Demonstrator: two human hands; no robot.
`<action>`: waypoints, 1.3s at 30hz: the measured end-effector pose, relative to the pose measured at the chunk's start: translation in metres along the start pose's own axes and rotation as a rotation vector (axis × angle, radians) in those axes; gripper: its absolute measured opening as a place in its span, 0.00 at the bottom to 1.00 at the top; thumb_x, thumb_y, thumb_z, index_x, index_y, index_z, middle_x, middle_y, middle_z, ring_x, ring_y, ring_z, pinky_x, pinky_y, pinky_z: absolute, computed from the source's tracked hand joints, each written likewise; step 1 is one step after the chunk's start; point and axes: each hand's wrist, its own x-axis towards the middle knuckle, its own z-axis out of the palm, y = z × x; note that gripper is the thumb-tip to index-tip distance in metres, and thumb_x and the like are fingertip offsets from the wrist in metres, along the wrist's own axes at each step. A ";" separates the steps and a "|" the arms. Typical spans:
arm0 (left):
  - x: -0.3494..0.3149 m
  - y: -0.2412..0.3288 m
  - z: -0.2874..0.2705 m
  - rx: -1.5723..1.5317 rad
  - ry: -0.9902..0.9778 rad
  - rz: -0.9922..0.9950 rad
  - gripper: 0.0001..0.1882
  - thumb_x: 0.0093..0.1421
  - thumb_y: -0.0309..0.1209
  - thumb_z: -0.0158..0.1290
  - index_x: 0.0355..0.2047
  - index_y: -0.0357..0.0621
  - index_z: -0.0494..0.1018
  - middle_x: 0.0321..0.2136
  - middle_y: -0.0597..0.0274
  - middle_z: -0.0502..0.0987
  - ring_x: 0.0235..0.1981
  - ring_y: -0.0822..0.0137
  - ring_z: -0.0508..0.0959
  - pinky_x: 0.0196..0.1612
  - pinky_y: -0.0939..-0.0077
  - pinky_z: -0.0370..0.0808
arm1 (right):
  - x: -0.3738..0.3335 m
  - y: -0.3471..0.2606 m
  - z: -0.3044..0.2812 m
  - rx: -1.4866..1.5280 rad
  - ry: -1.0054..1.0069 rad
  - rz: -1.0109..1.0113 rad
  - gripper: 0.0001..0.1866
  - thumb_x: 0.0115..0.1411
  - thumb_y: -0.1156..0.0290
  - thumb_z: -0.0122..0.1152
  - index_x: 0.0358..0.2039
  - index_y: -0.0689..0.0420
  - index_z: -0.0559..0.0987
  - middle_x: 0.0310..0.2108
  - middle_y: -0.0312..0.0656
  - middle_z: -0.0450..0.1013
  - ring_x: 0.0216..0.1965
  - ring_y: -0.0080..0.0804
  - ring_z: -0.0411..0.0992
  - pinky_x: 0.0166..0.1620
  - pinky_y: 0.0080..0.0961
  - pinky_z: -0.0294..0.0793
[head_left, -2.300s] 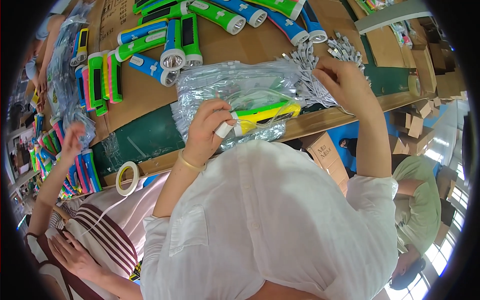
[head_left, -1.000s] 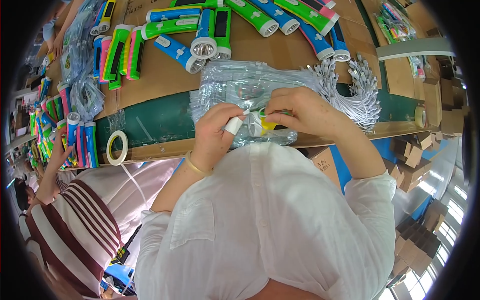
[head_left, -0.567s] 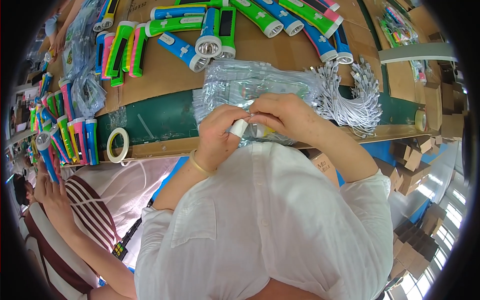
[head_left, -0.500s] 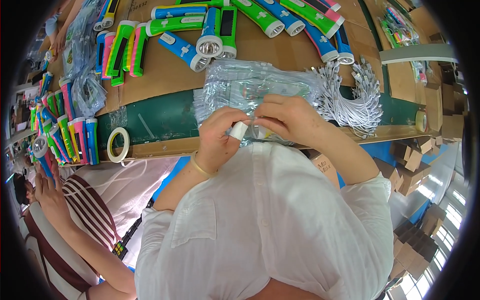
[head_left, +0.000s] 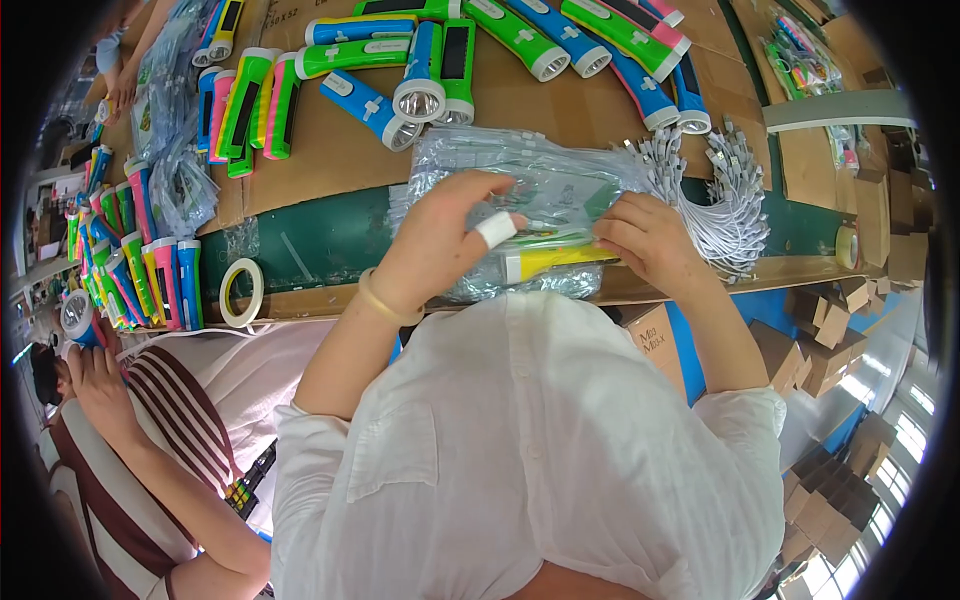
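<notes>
White short-sleeved shirt, chest pocket; bangle on left wrist (head_left: 381,297); taped left finger (head_left: 496,229).
</notes>
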 end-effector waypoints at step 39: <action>-0.014 -0.043 0.022 0.102 0.189 0.152 0.08 0.55 0.24 0.59 0.37 0.42 0.80 0.34 0.53 0.82 0.33 0.51 0.82 0.36 0.64 0.78 | 0.064 -0.002 0.027 0.207 -0.081 0.048 0.06 0.54 0.71 0.69 0.31 0.57 0.81 0.29 0.43 0.75 0.33 0.45 0.75 0.35 0.38 0.74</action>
